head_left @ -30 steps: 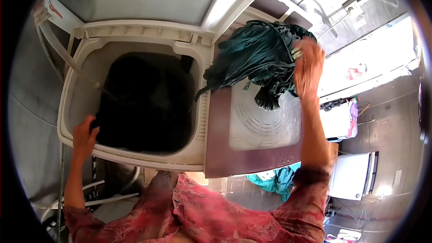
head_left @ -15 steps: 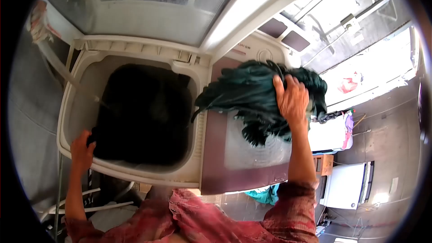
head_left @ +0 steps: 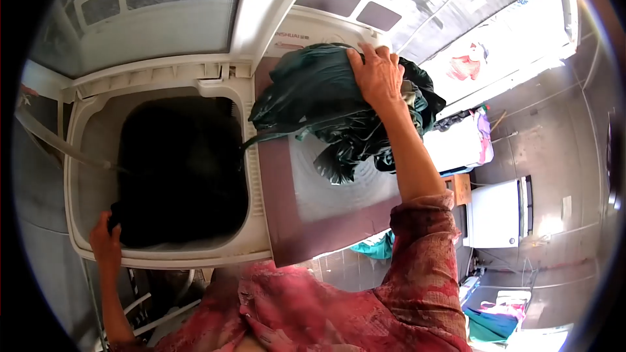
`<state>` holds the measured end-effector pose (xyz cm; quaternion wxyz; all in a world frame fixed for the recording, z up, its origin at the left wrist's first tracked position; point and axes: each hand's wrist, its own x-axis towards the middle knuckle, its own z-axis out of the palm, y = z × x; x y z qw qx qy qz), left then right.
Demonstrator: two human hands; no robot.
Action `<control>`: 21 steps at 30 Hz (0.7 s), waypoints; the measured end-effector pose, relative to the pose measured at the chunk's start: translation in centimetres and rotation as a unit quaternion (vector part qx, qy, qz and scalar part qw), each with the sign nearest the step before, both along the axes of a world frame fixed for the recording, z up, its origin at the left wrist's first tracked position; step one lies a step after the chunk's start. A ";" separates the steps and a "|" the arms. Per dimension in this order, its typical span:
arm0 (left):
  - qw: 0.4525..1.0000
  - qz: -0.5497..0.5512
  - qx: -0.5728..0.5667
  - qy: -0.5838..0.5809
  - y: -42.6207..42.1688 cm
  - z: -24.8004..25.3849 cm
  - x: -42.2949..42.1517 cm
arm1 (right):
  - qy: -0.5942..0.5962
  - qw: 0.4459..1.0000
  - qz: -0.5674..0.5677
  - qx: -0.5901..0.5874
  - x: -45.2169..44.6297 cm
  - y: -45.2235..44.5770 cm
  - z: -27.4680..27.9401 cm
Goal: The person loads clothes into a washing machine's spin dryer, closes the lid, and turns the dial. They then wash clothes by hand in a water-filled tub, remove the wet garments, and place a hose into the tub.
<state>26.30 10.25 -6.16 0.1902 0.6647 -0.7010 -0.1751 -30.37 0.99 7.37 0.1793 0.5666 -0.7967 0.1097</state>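
Note:
A wet-looking dark green garment (head_left: 313,84) lies bunched on the lid of the right-hand section of a twin-tub washing machine (head_left: 166,262). My right hand (head_left: 379,76) rests on top of the heap, its fingers stretched over the folds. One strip of the garment trails left to the rim of the wash tub. At the tub's near left corner, my left hand (head_left: 104,240) is closed round a bit of dark cloth (head_left: 115,216). The wash tub holds a very dark mass (head_left: 182,169); whether it is water, cloth or both I cannot tell.
The raised lid (head_left: 163,19) stands behind the tub. A pale hose (head_left: 59,142) reaches into the tub from the left. Teal cloth (head_left: 377,246) lies below the machine's front edge. A wooden box (head_left: 458,189) and a white appliance (head_left: 493,215) stand to the right.
The camera view has shifted, with the machine now further left. My right hand stays on the green garment, which looks more gathered. The left hand keeps its place at the tub corner.

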 end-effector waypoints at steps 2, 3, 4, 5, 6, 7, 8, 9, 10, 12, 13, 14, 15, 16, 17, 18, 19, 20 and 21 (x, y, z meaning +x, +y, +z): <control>0.998 0.012 0.042 0.035 -0.1 0.4 0.2 | 0.106 0.968 0.157 -0.167 2.5 1.8 0.5; 0.998 0.013 0.044 0.031 0.0 0.1 0.7 | 0.115 0.946 0.246 -0.176 4.6 3.1 0.5; 0.998 -0.014 0.009 0.053 0.0 -0.5 1.1 | 0.123 0.915 0.335 -0.186 6.8 4.4 0.5; 0.996 -0.039 -0.023 0.072 0.0 -1.2 1.7 | 0.081 0.890 0.412 -0.179 9.3 5.7 -0.4; 0.992 -0.047 -0.030 0.117 0.0 -1.8 2.2 | 0.035 0.857 0.485 -0.171 12.0 7.1 -1.4; 0.985 -0.053 -0.036 0.160 0.0 -2.5 2.6 | -0.049 0.859 0.498 -0.109 14.8 8.9 -2.1; 0.979 -0.059 -0.058 0.186 0.0 -3.7 2.7 | -0.139 0.847 0.512 -0.046 17.5 10.2 -2.8; 0.977 -0.094 -0.087 0.171 0.6 -2.4 0.7 | -0.221 0.828 0.509 0.078 19.5 11.1 -3.8; 0.976 -0.126 -0.144 0.106 1.4 0.2 -2.4 | -0.260 0.805 0.525 0.086 21.8 12.0 -5.2; 0.972 -0.120 -0.130 0.153 2.1 3.2 -5.9 | -0.373 0.781 0.477 0.151 25.0 12.1 -6.8; 0.965 -0.107 -0.088 0.221 2.1 4.3 -6.5 | -0.413 0.755 0.483 0.160 26.2 11.8 -8.9; 0.950 -0.097 -0.044 0.293 2.3 5.3 -7.1 | -0.480 0.731 0.405 0.268 27.3 11.9 -8.6; 0.933 -0.118 -0.071 0.332 2.3 6.2 -7.9 | -0.513 0.714 0.421 0.222 28.5 12.0 -10.0; 0.913 -0.139 -0.097 0.372 2.1 6.9 -8.6 | -0.544 0.698 0.432 0.175 29.5 12.2 -11.7; 0.906 -0.161 -0.079 0.382 1.9 8.0 -9.0 | -0.547 0.694 0.431 0.181 30.5 12.1 -12.5; 0.899 -0.184 -0.058 0.394 1.8 8.9 -9.4 | -0.664 0.638 0.359 0.151 31.4 11.9 -13.2; 0.889 -0.175 -0.051 0.421 1.5 9.4 -10.1 | -0.766 0.569 0.274 0.120 32.3 11.8 -13.2; 0.878 -0.165 -0.046 0.447 0.6 9.5 -10.4 | -0.871 0.441 0.172 0.128 32.4 10.8 -12.5; 0.871 -0.221 -0.043 0.436 -0.7 9.2 -9.9 | -0.937 0.278 0.196 0.079 32.3 10.8 -12.0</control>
